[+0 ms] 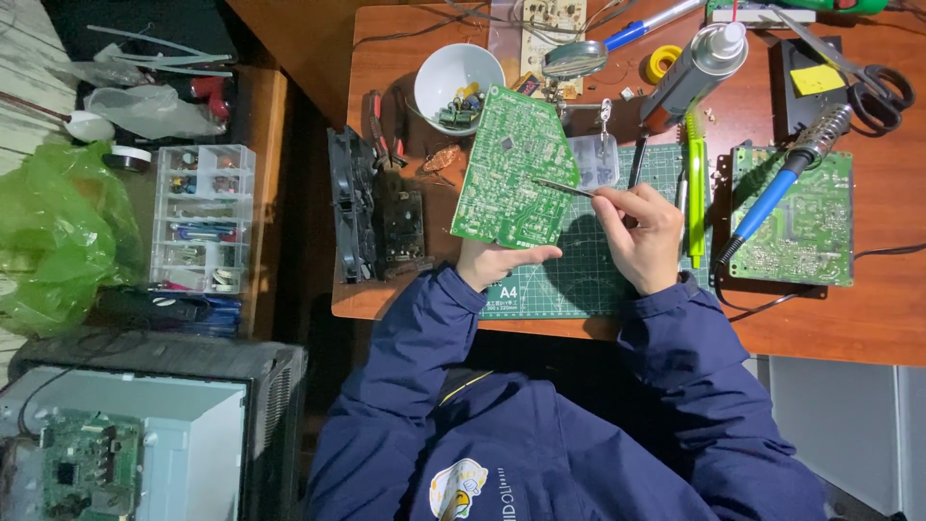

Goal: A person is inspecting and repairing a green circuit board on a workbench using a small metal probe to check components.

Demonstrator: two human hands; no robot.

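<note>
My left hand [497, 260] holds a green circuit board [511, 169] from below, tilted up over a green cutting mat [579, 280]. The thumb lies along the board's lower edge. My right hand [641, 236] pinches thin metal tweezers [564, 187], whose tips touch the board's right side. Both arms wear dark blue sleeves.
A second green circuit board [810, 227] lies at right with a blue-handled soldering iron [781, 183] across it. A white bowl of parts [458, 82], a spray can [699, 63], scissors [873, 92], a black fan [349, 203] and a clear parts organizer [203, 217] surround the mat on the wooden desk [887, 318].
</note>
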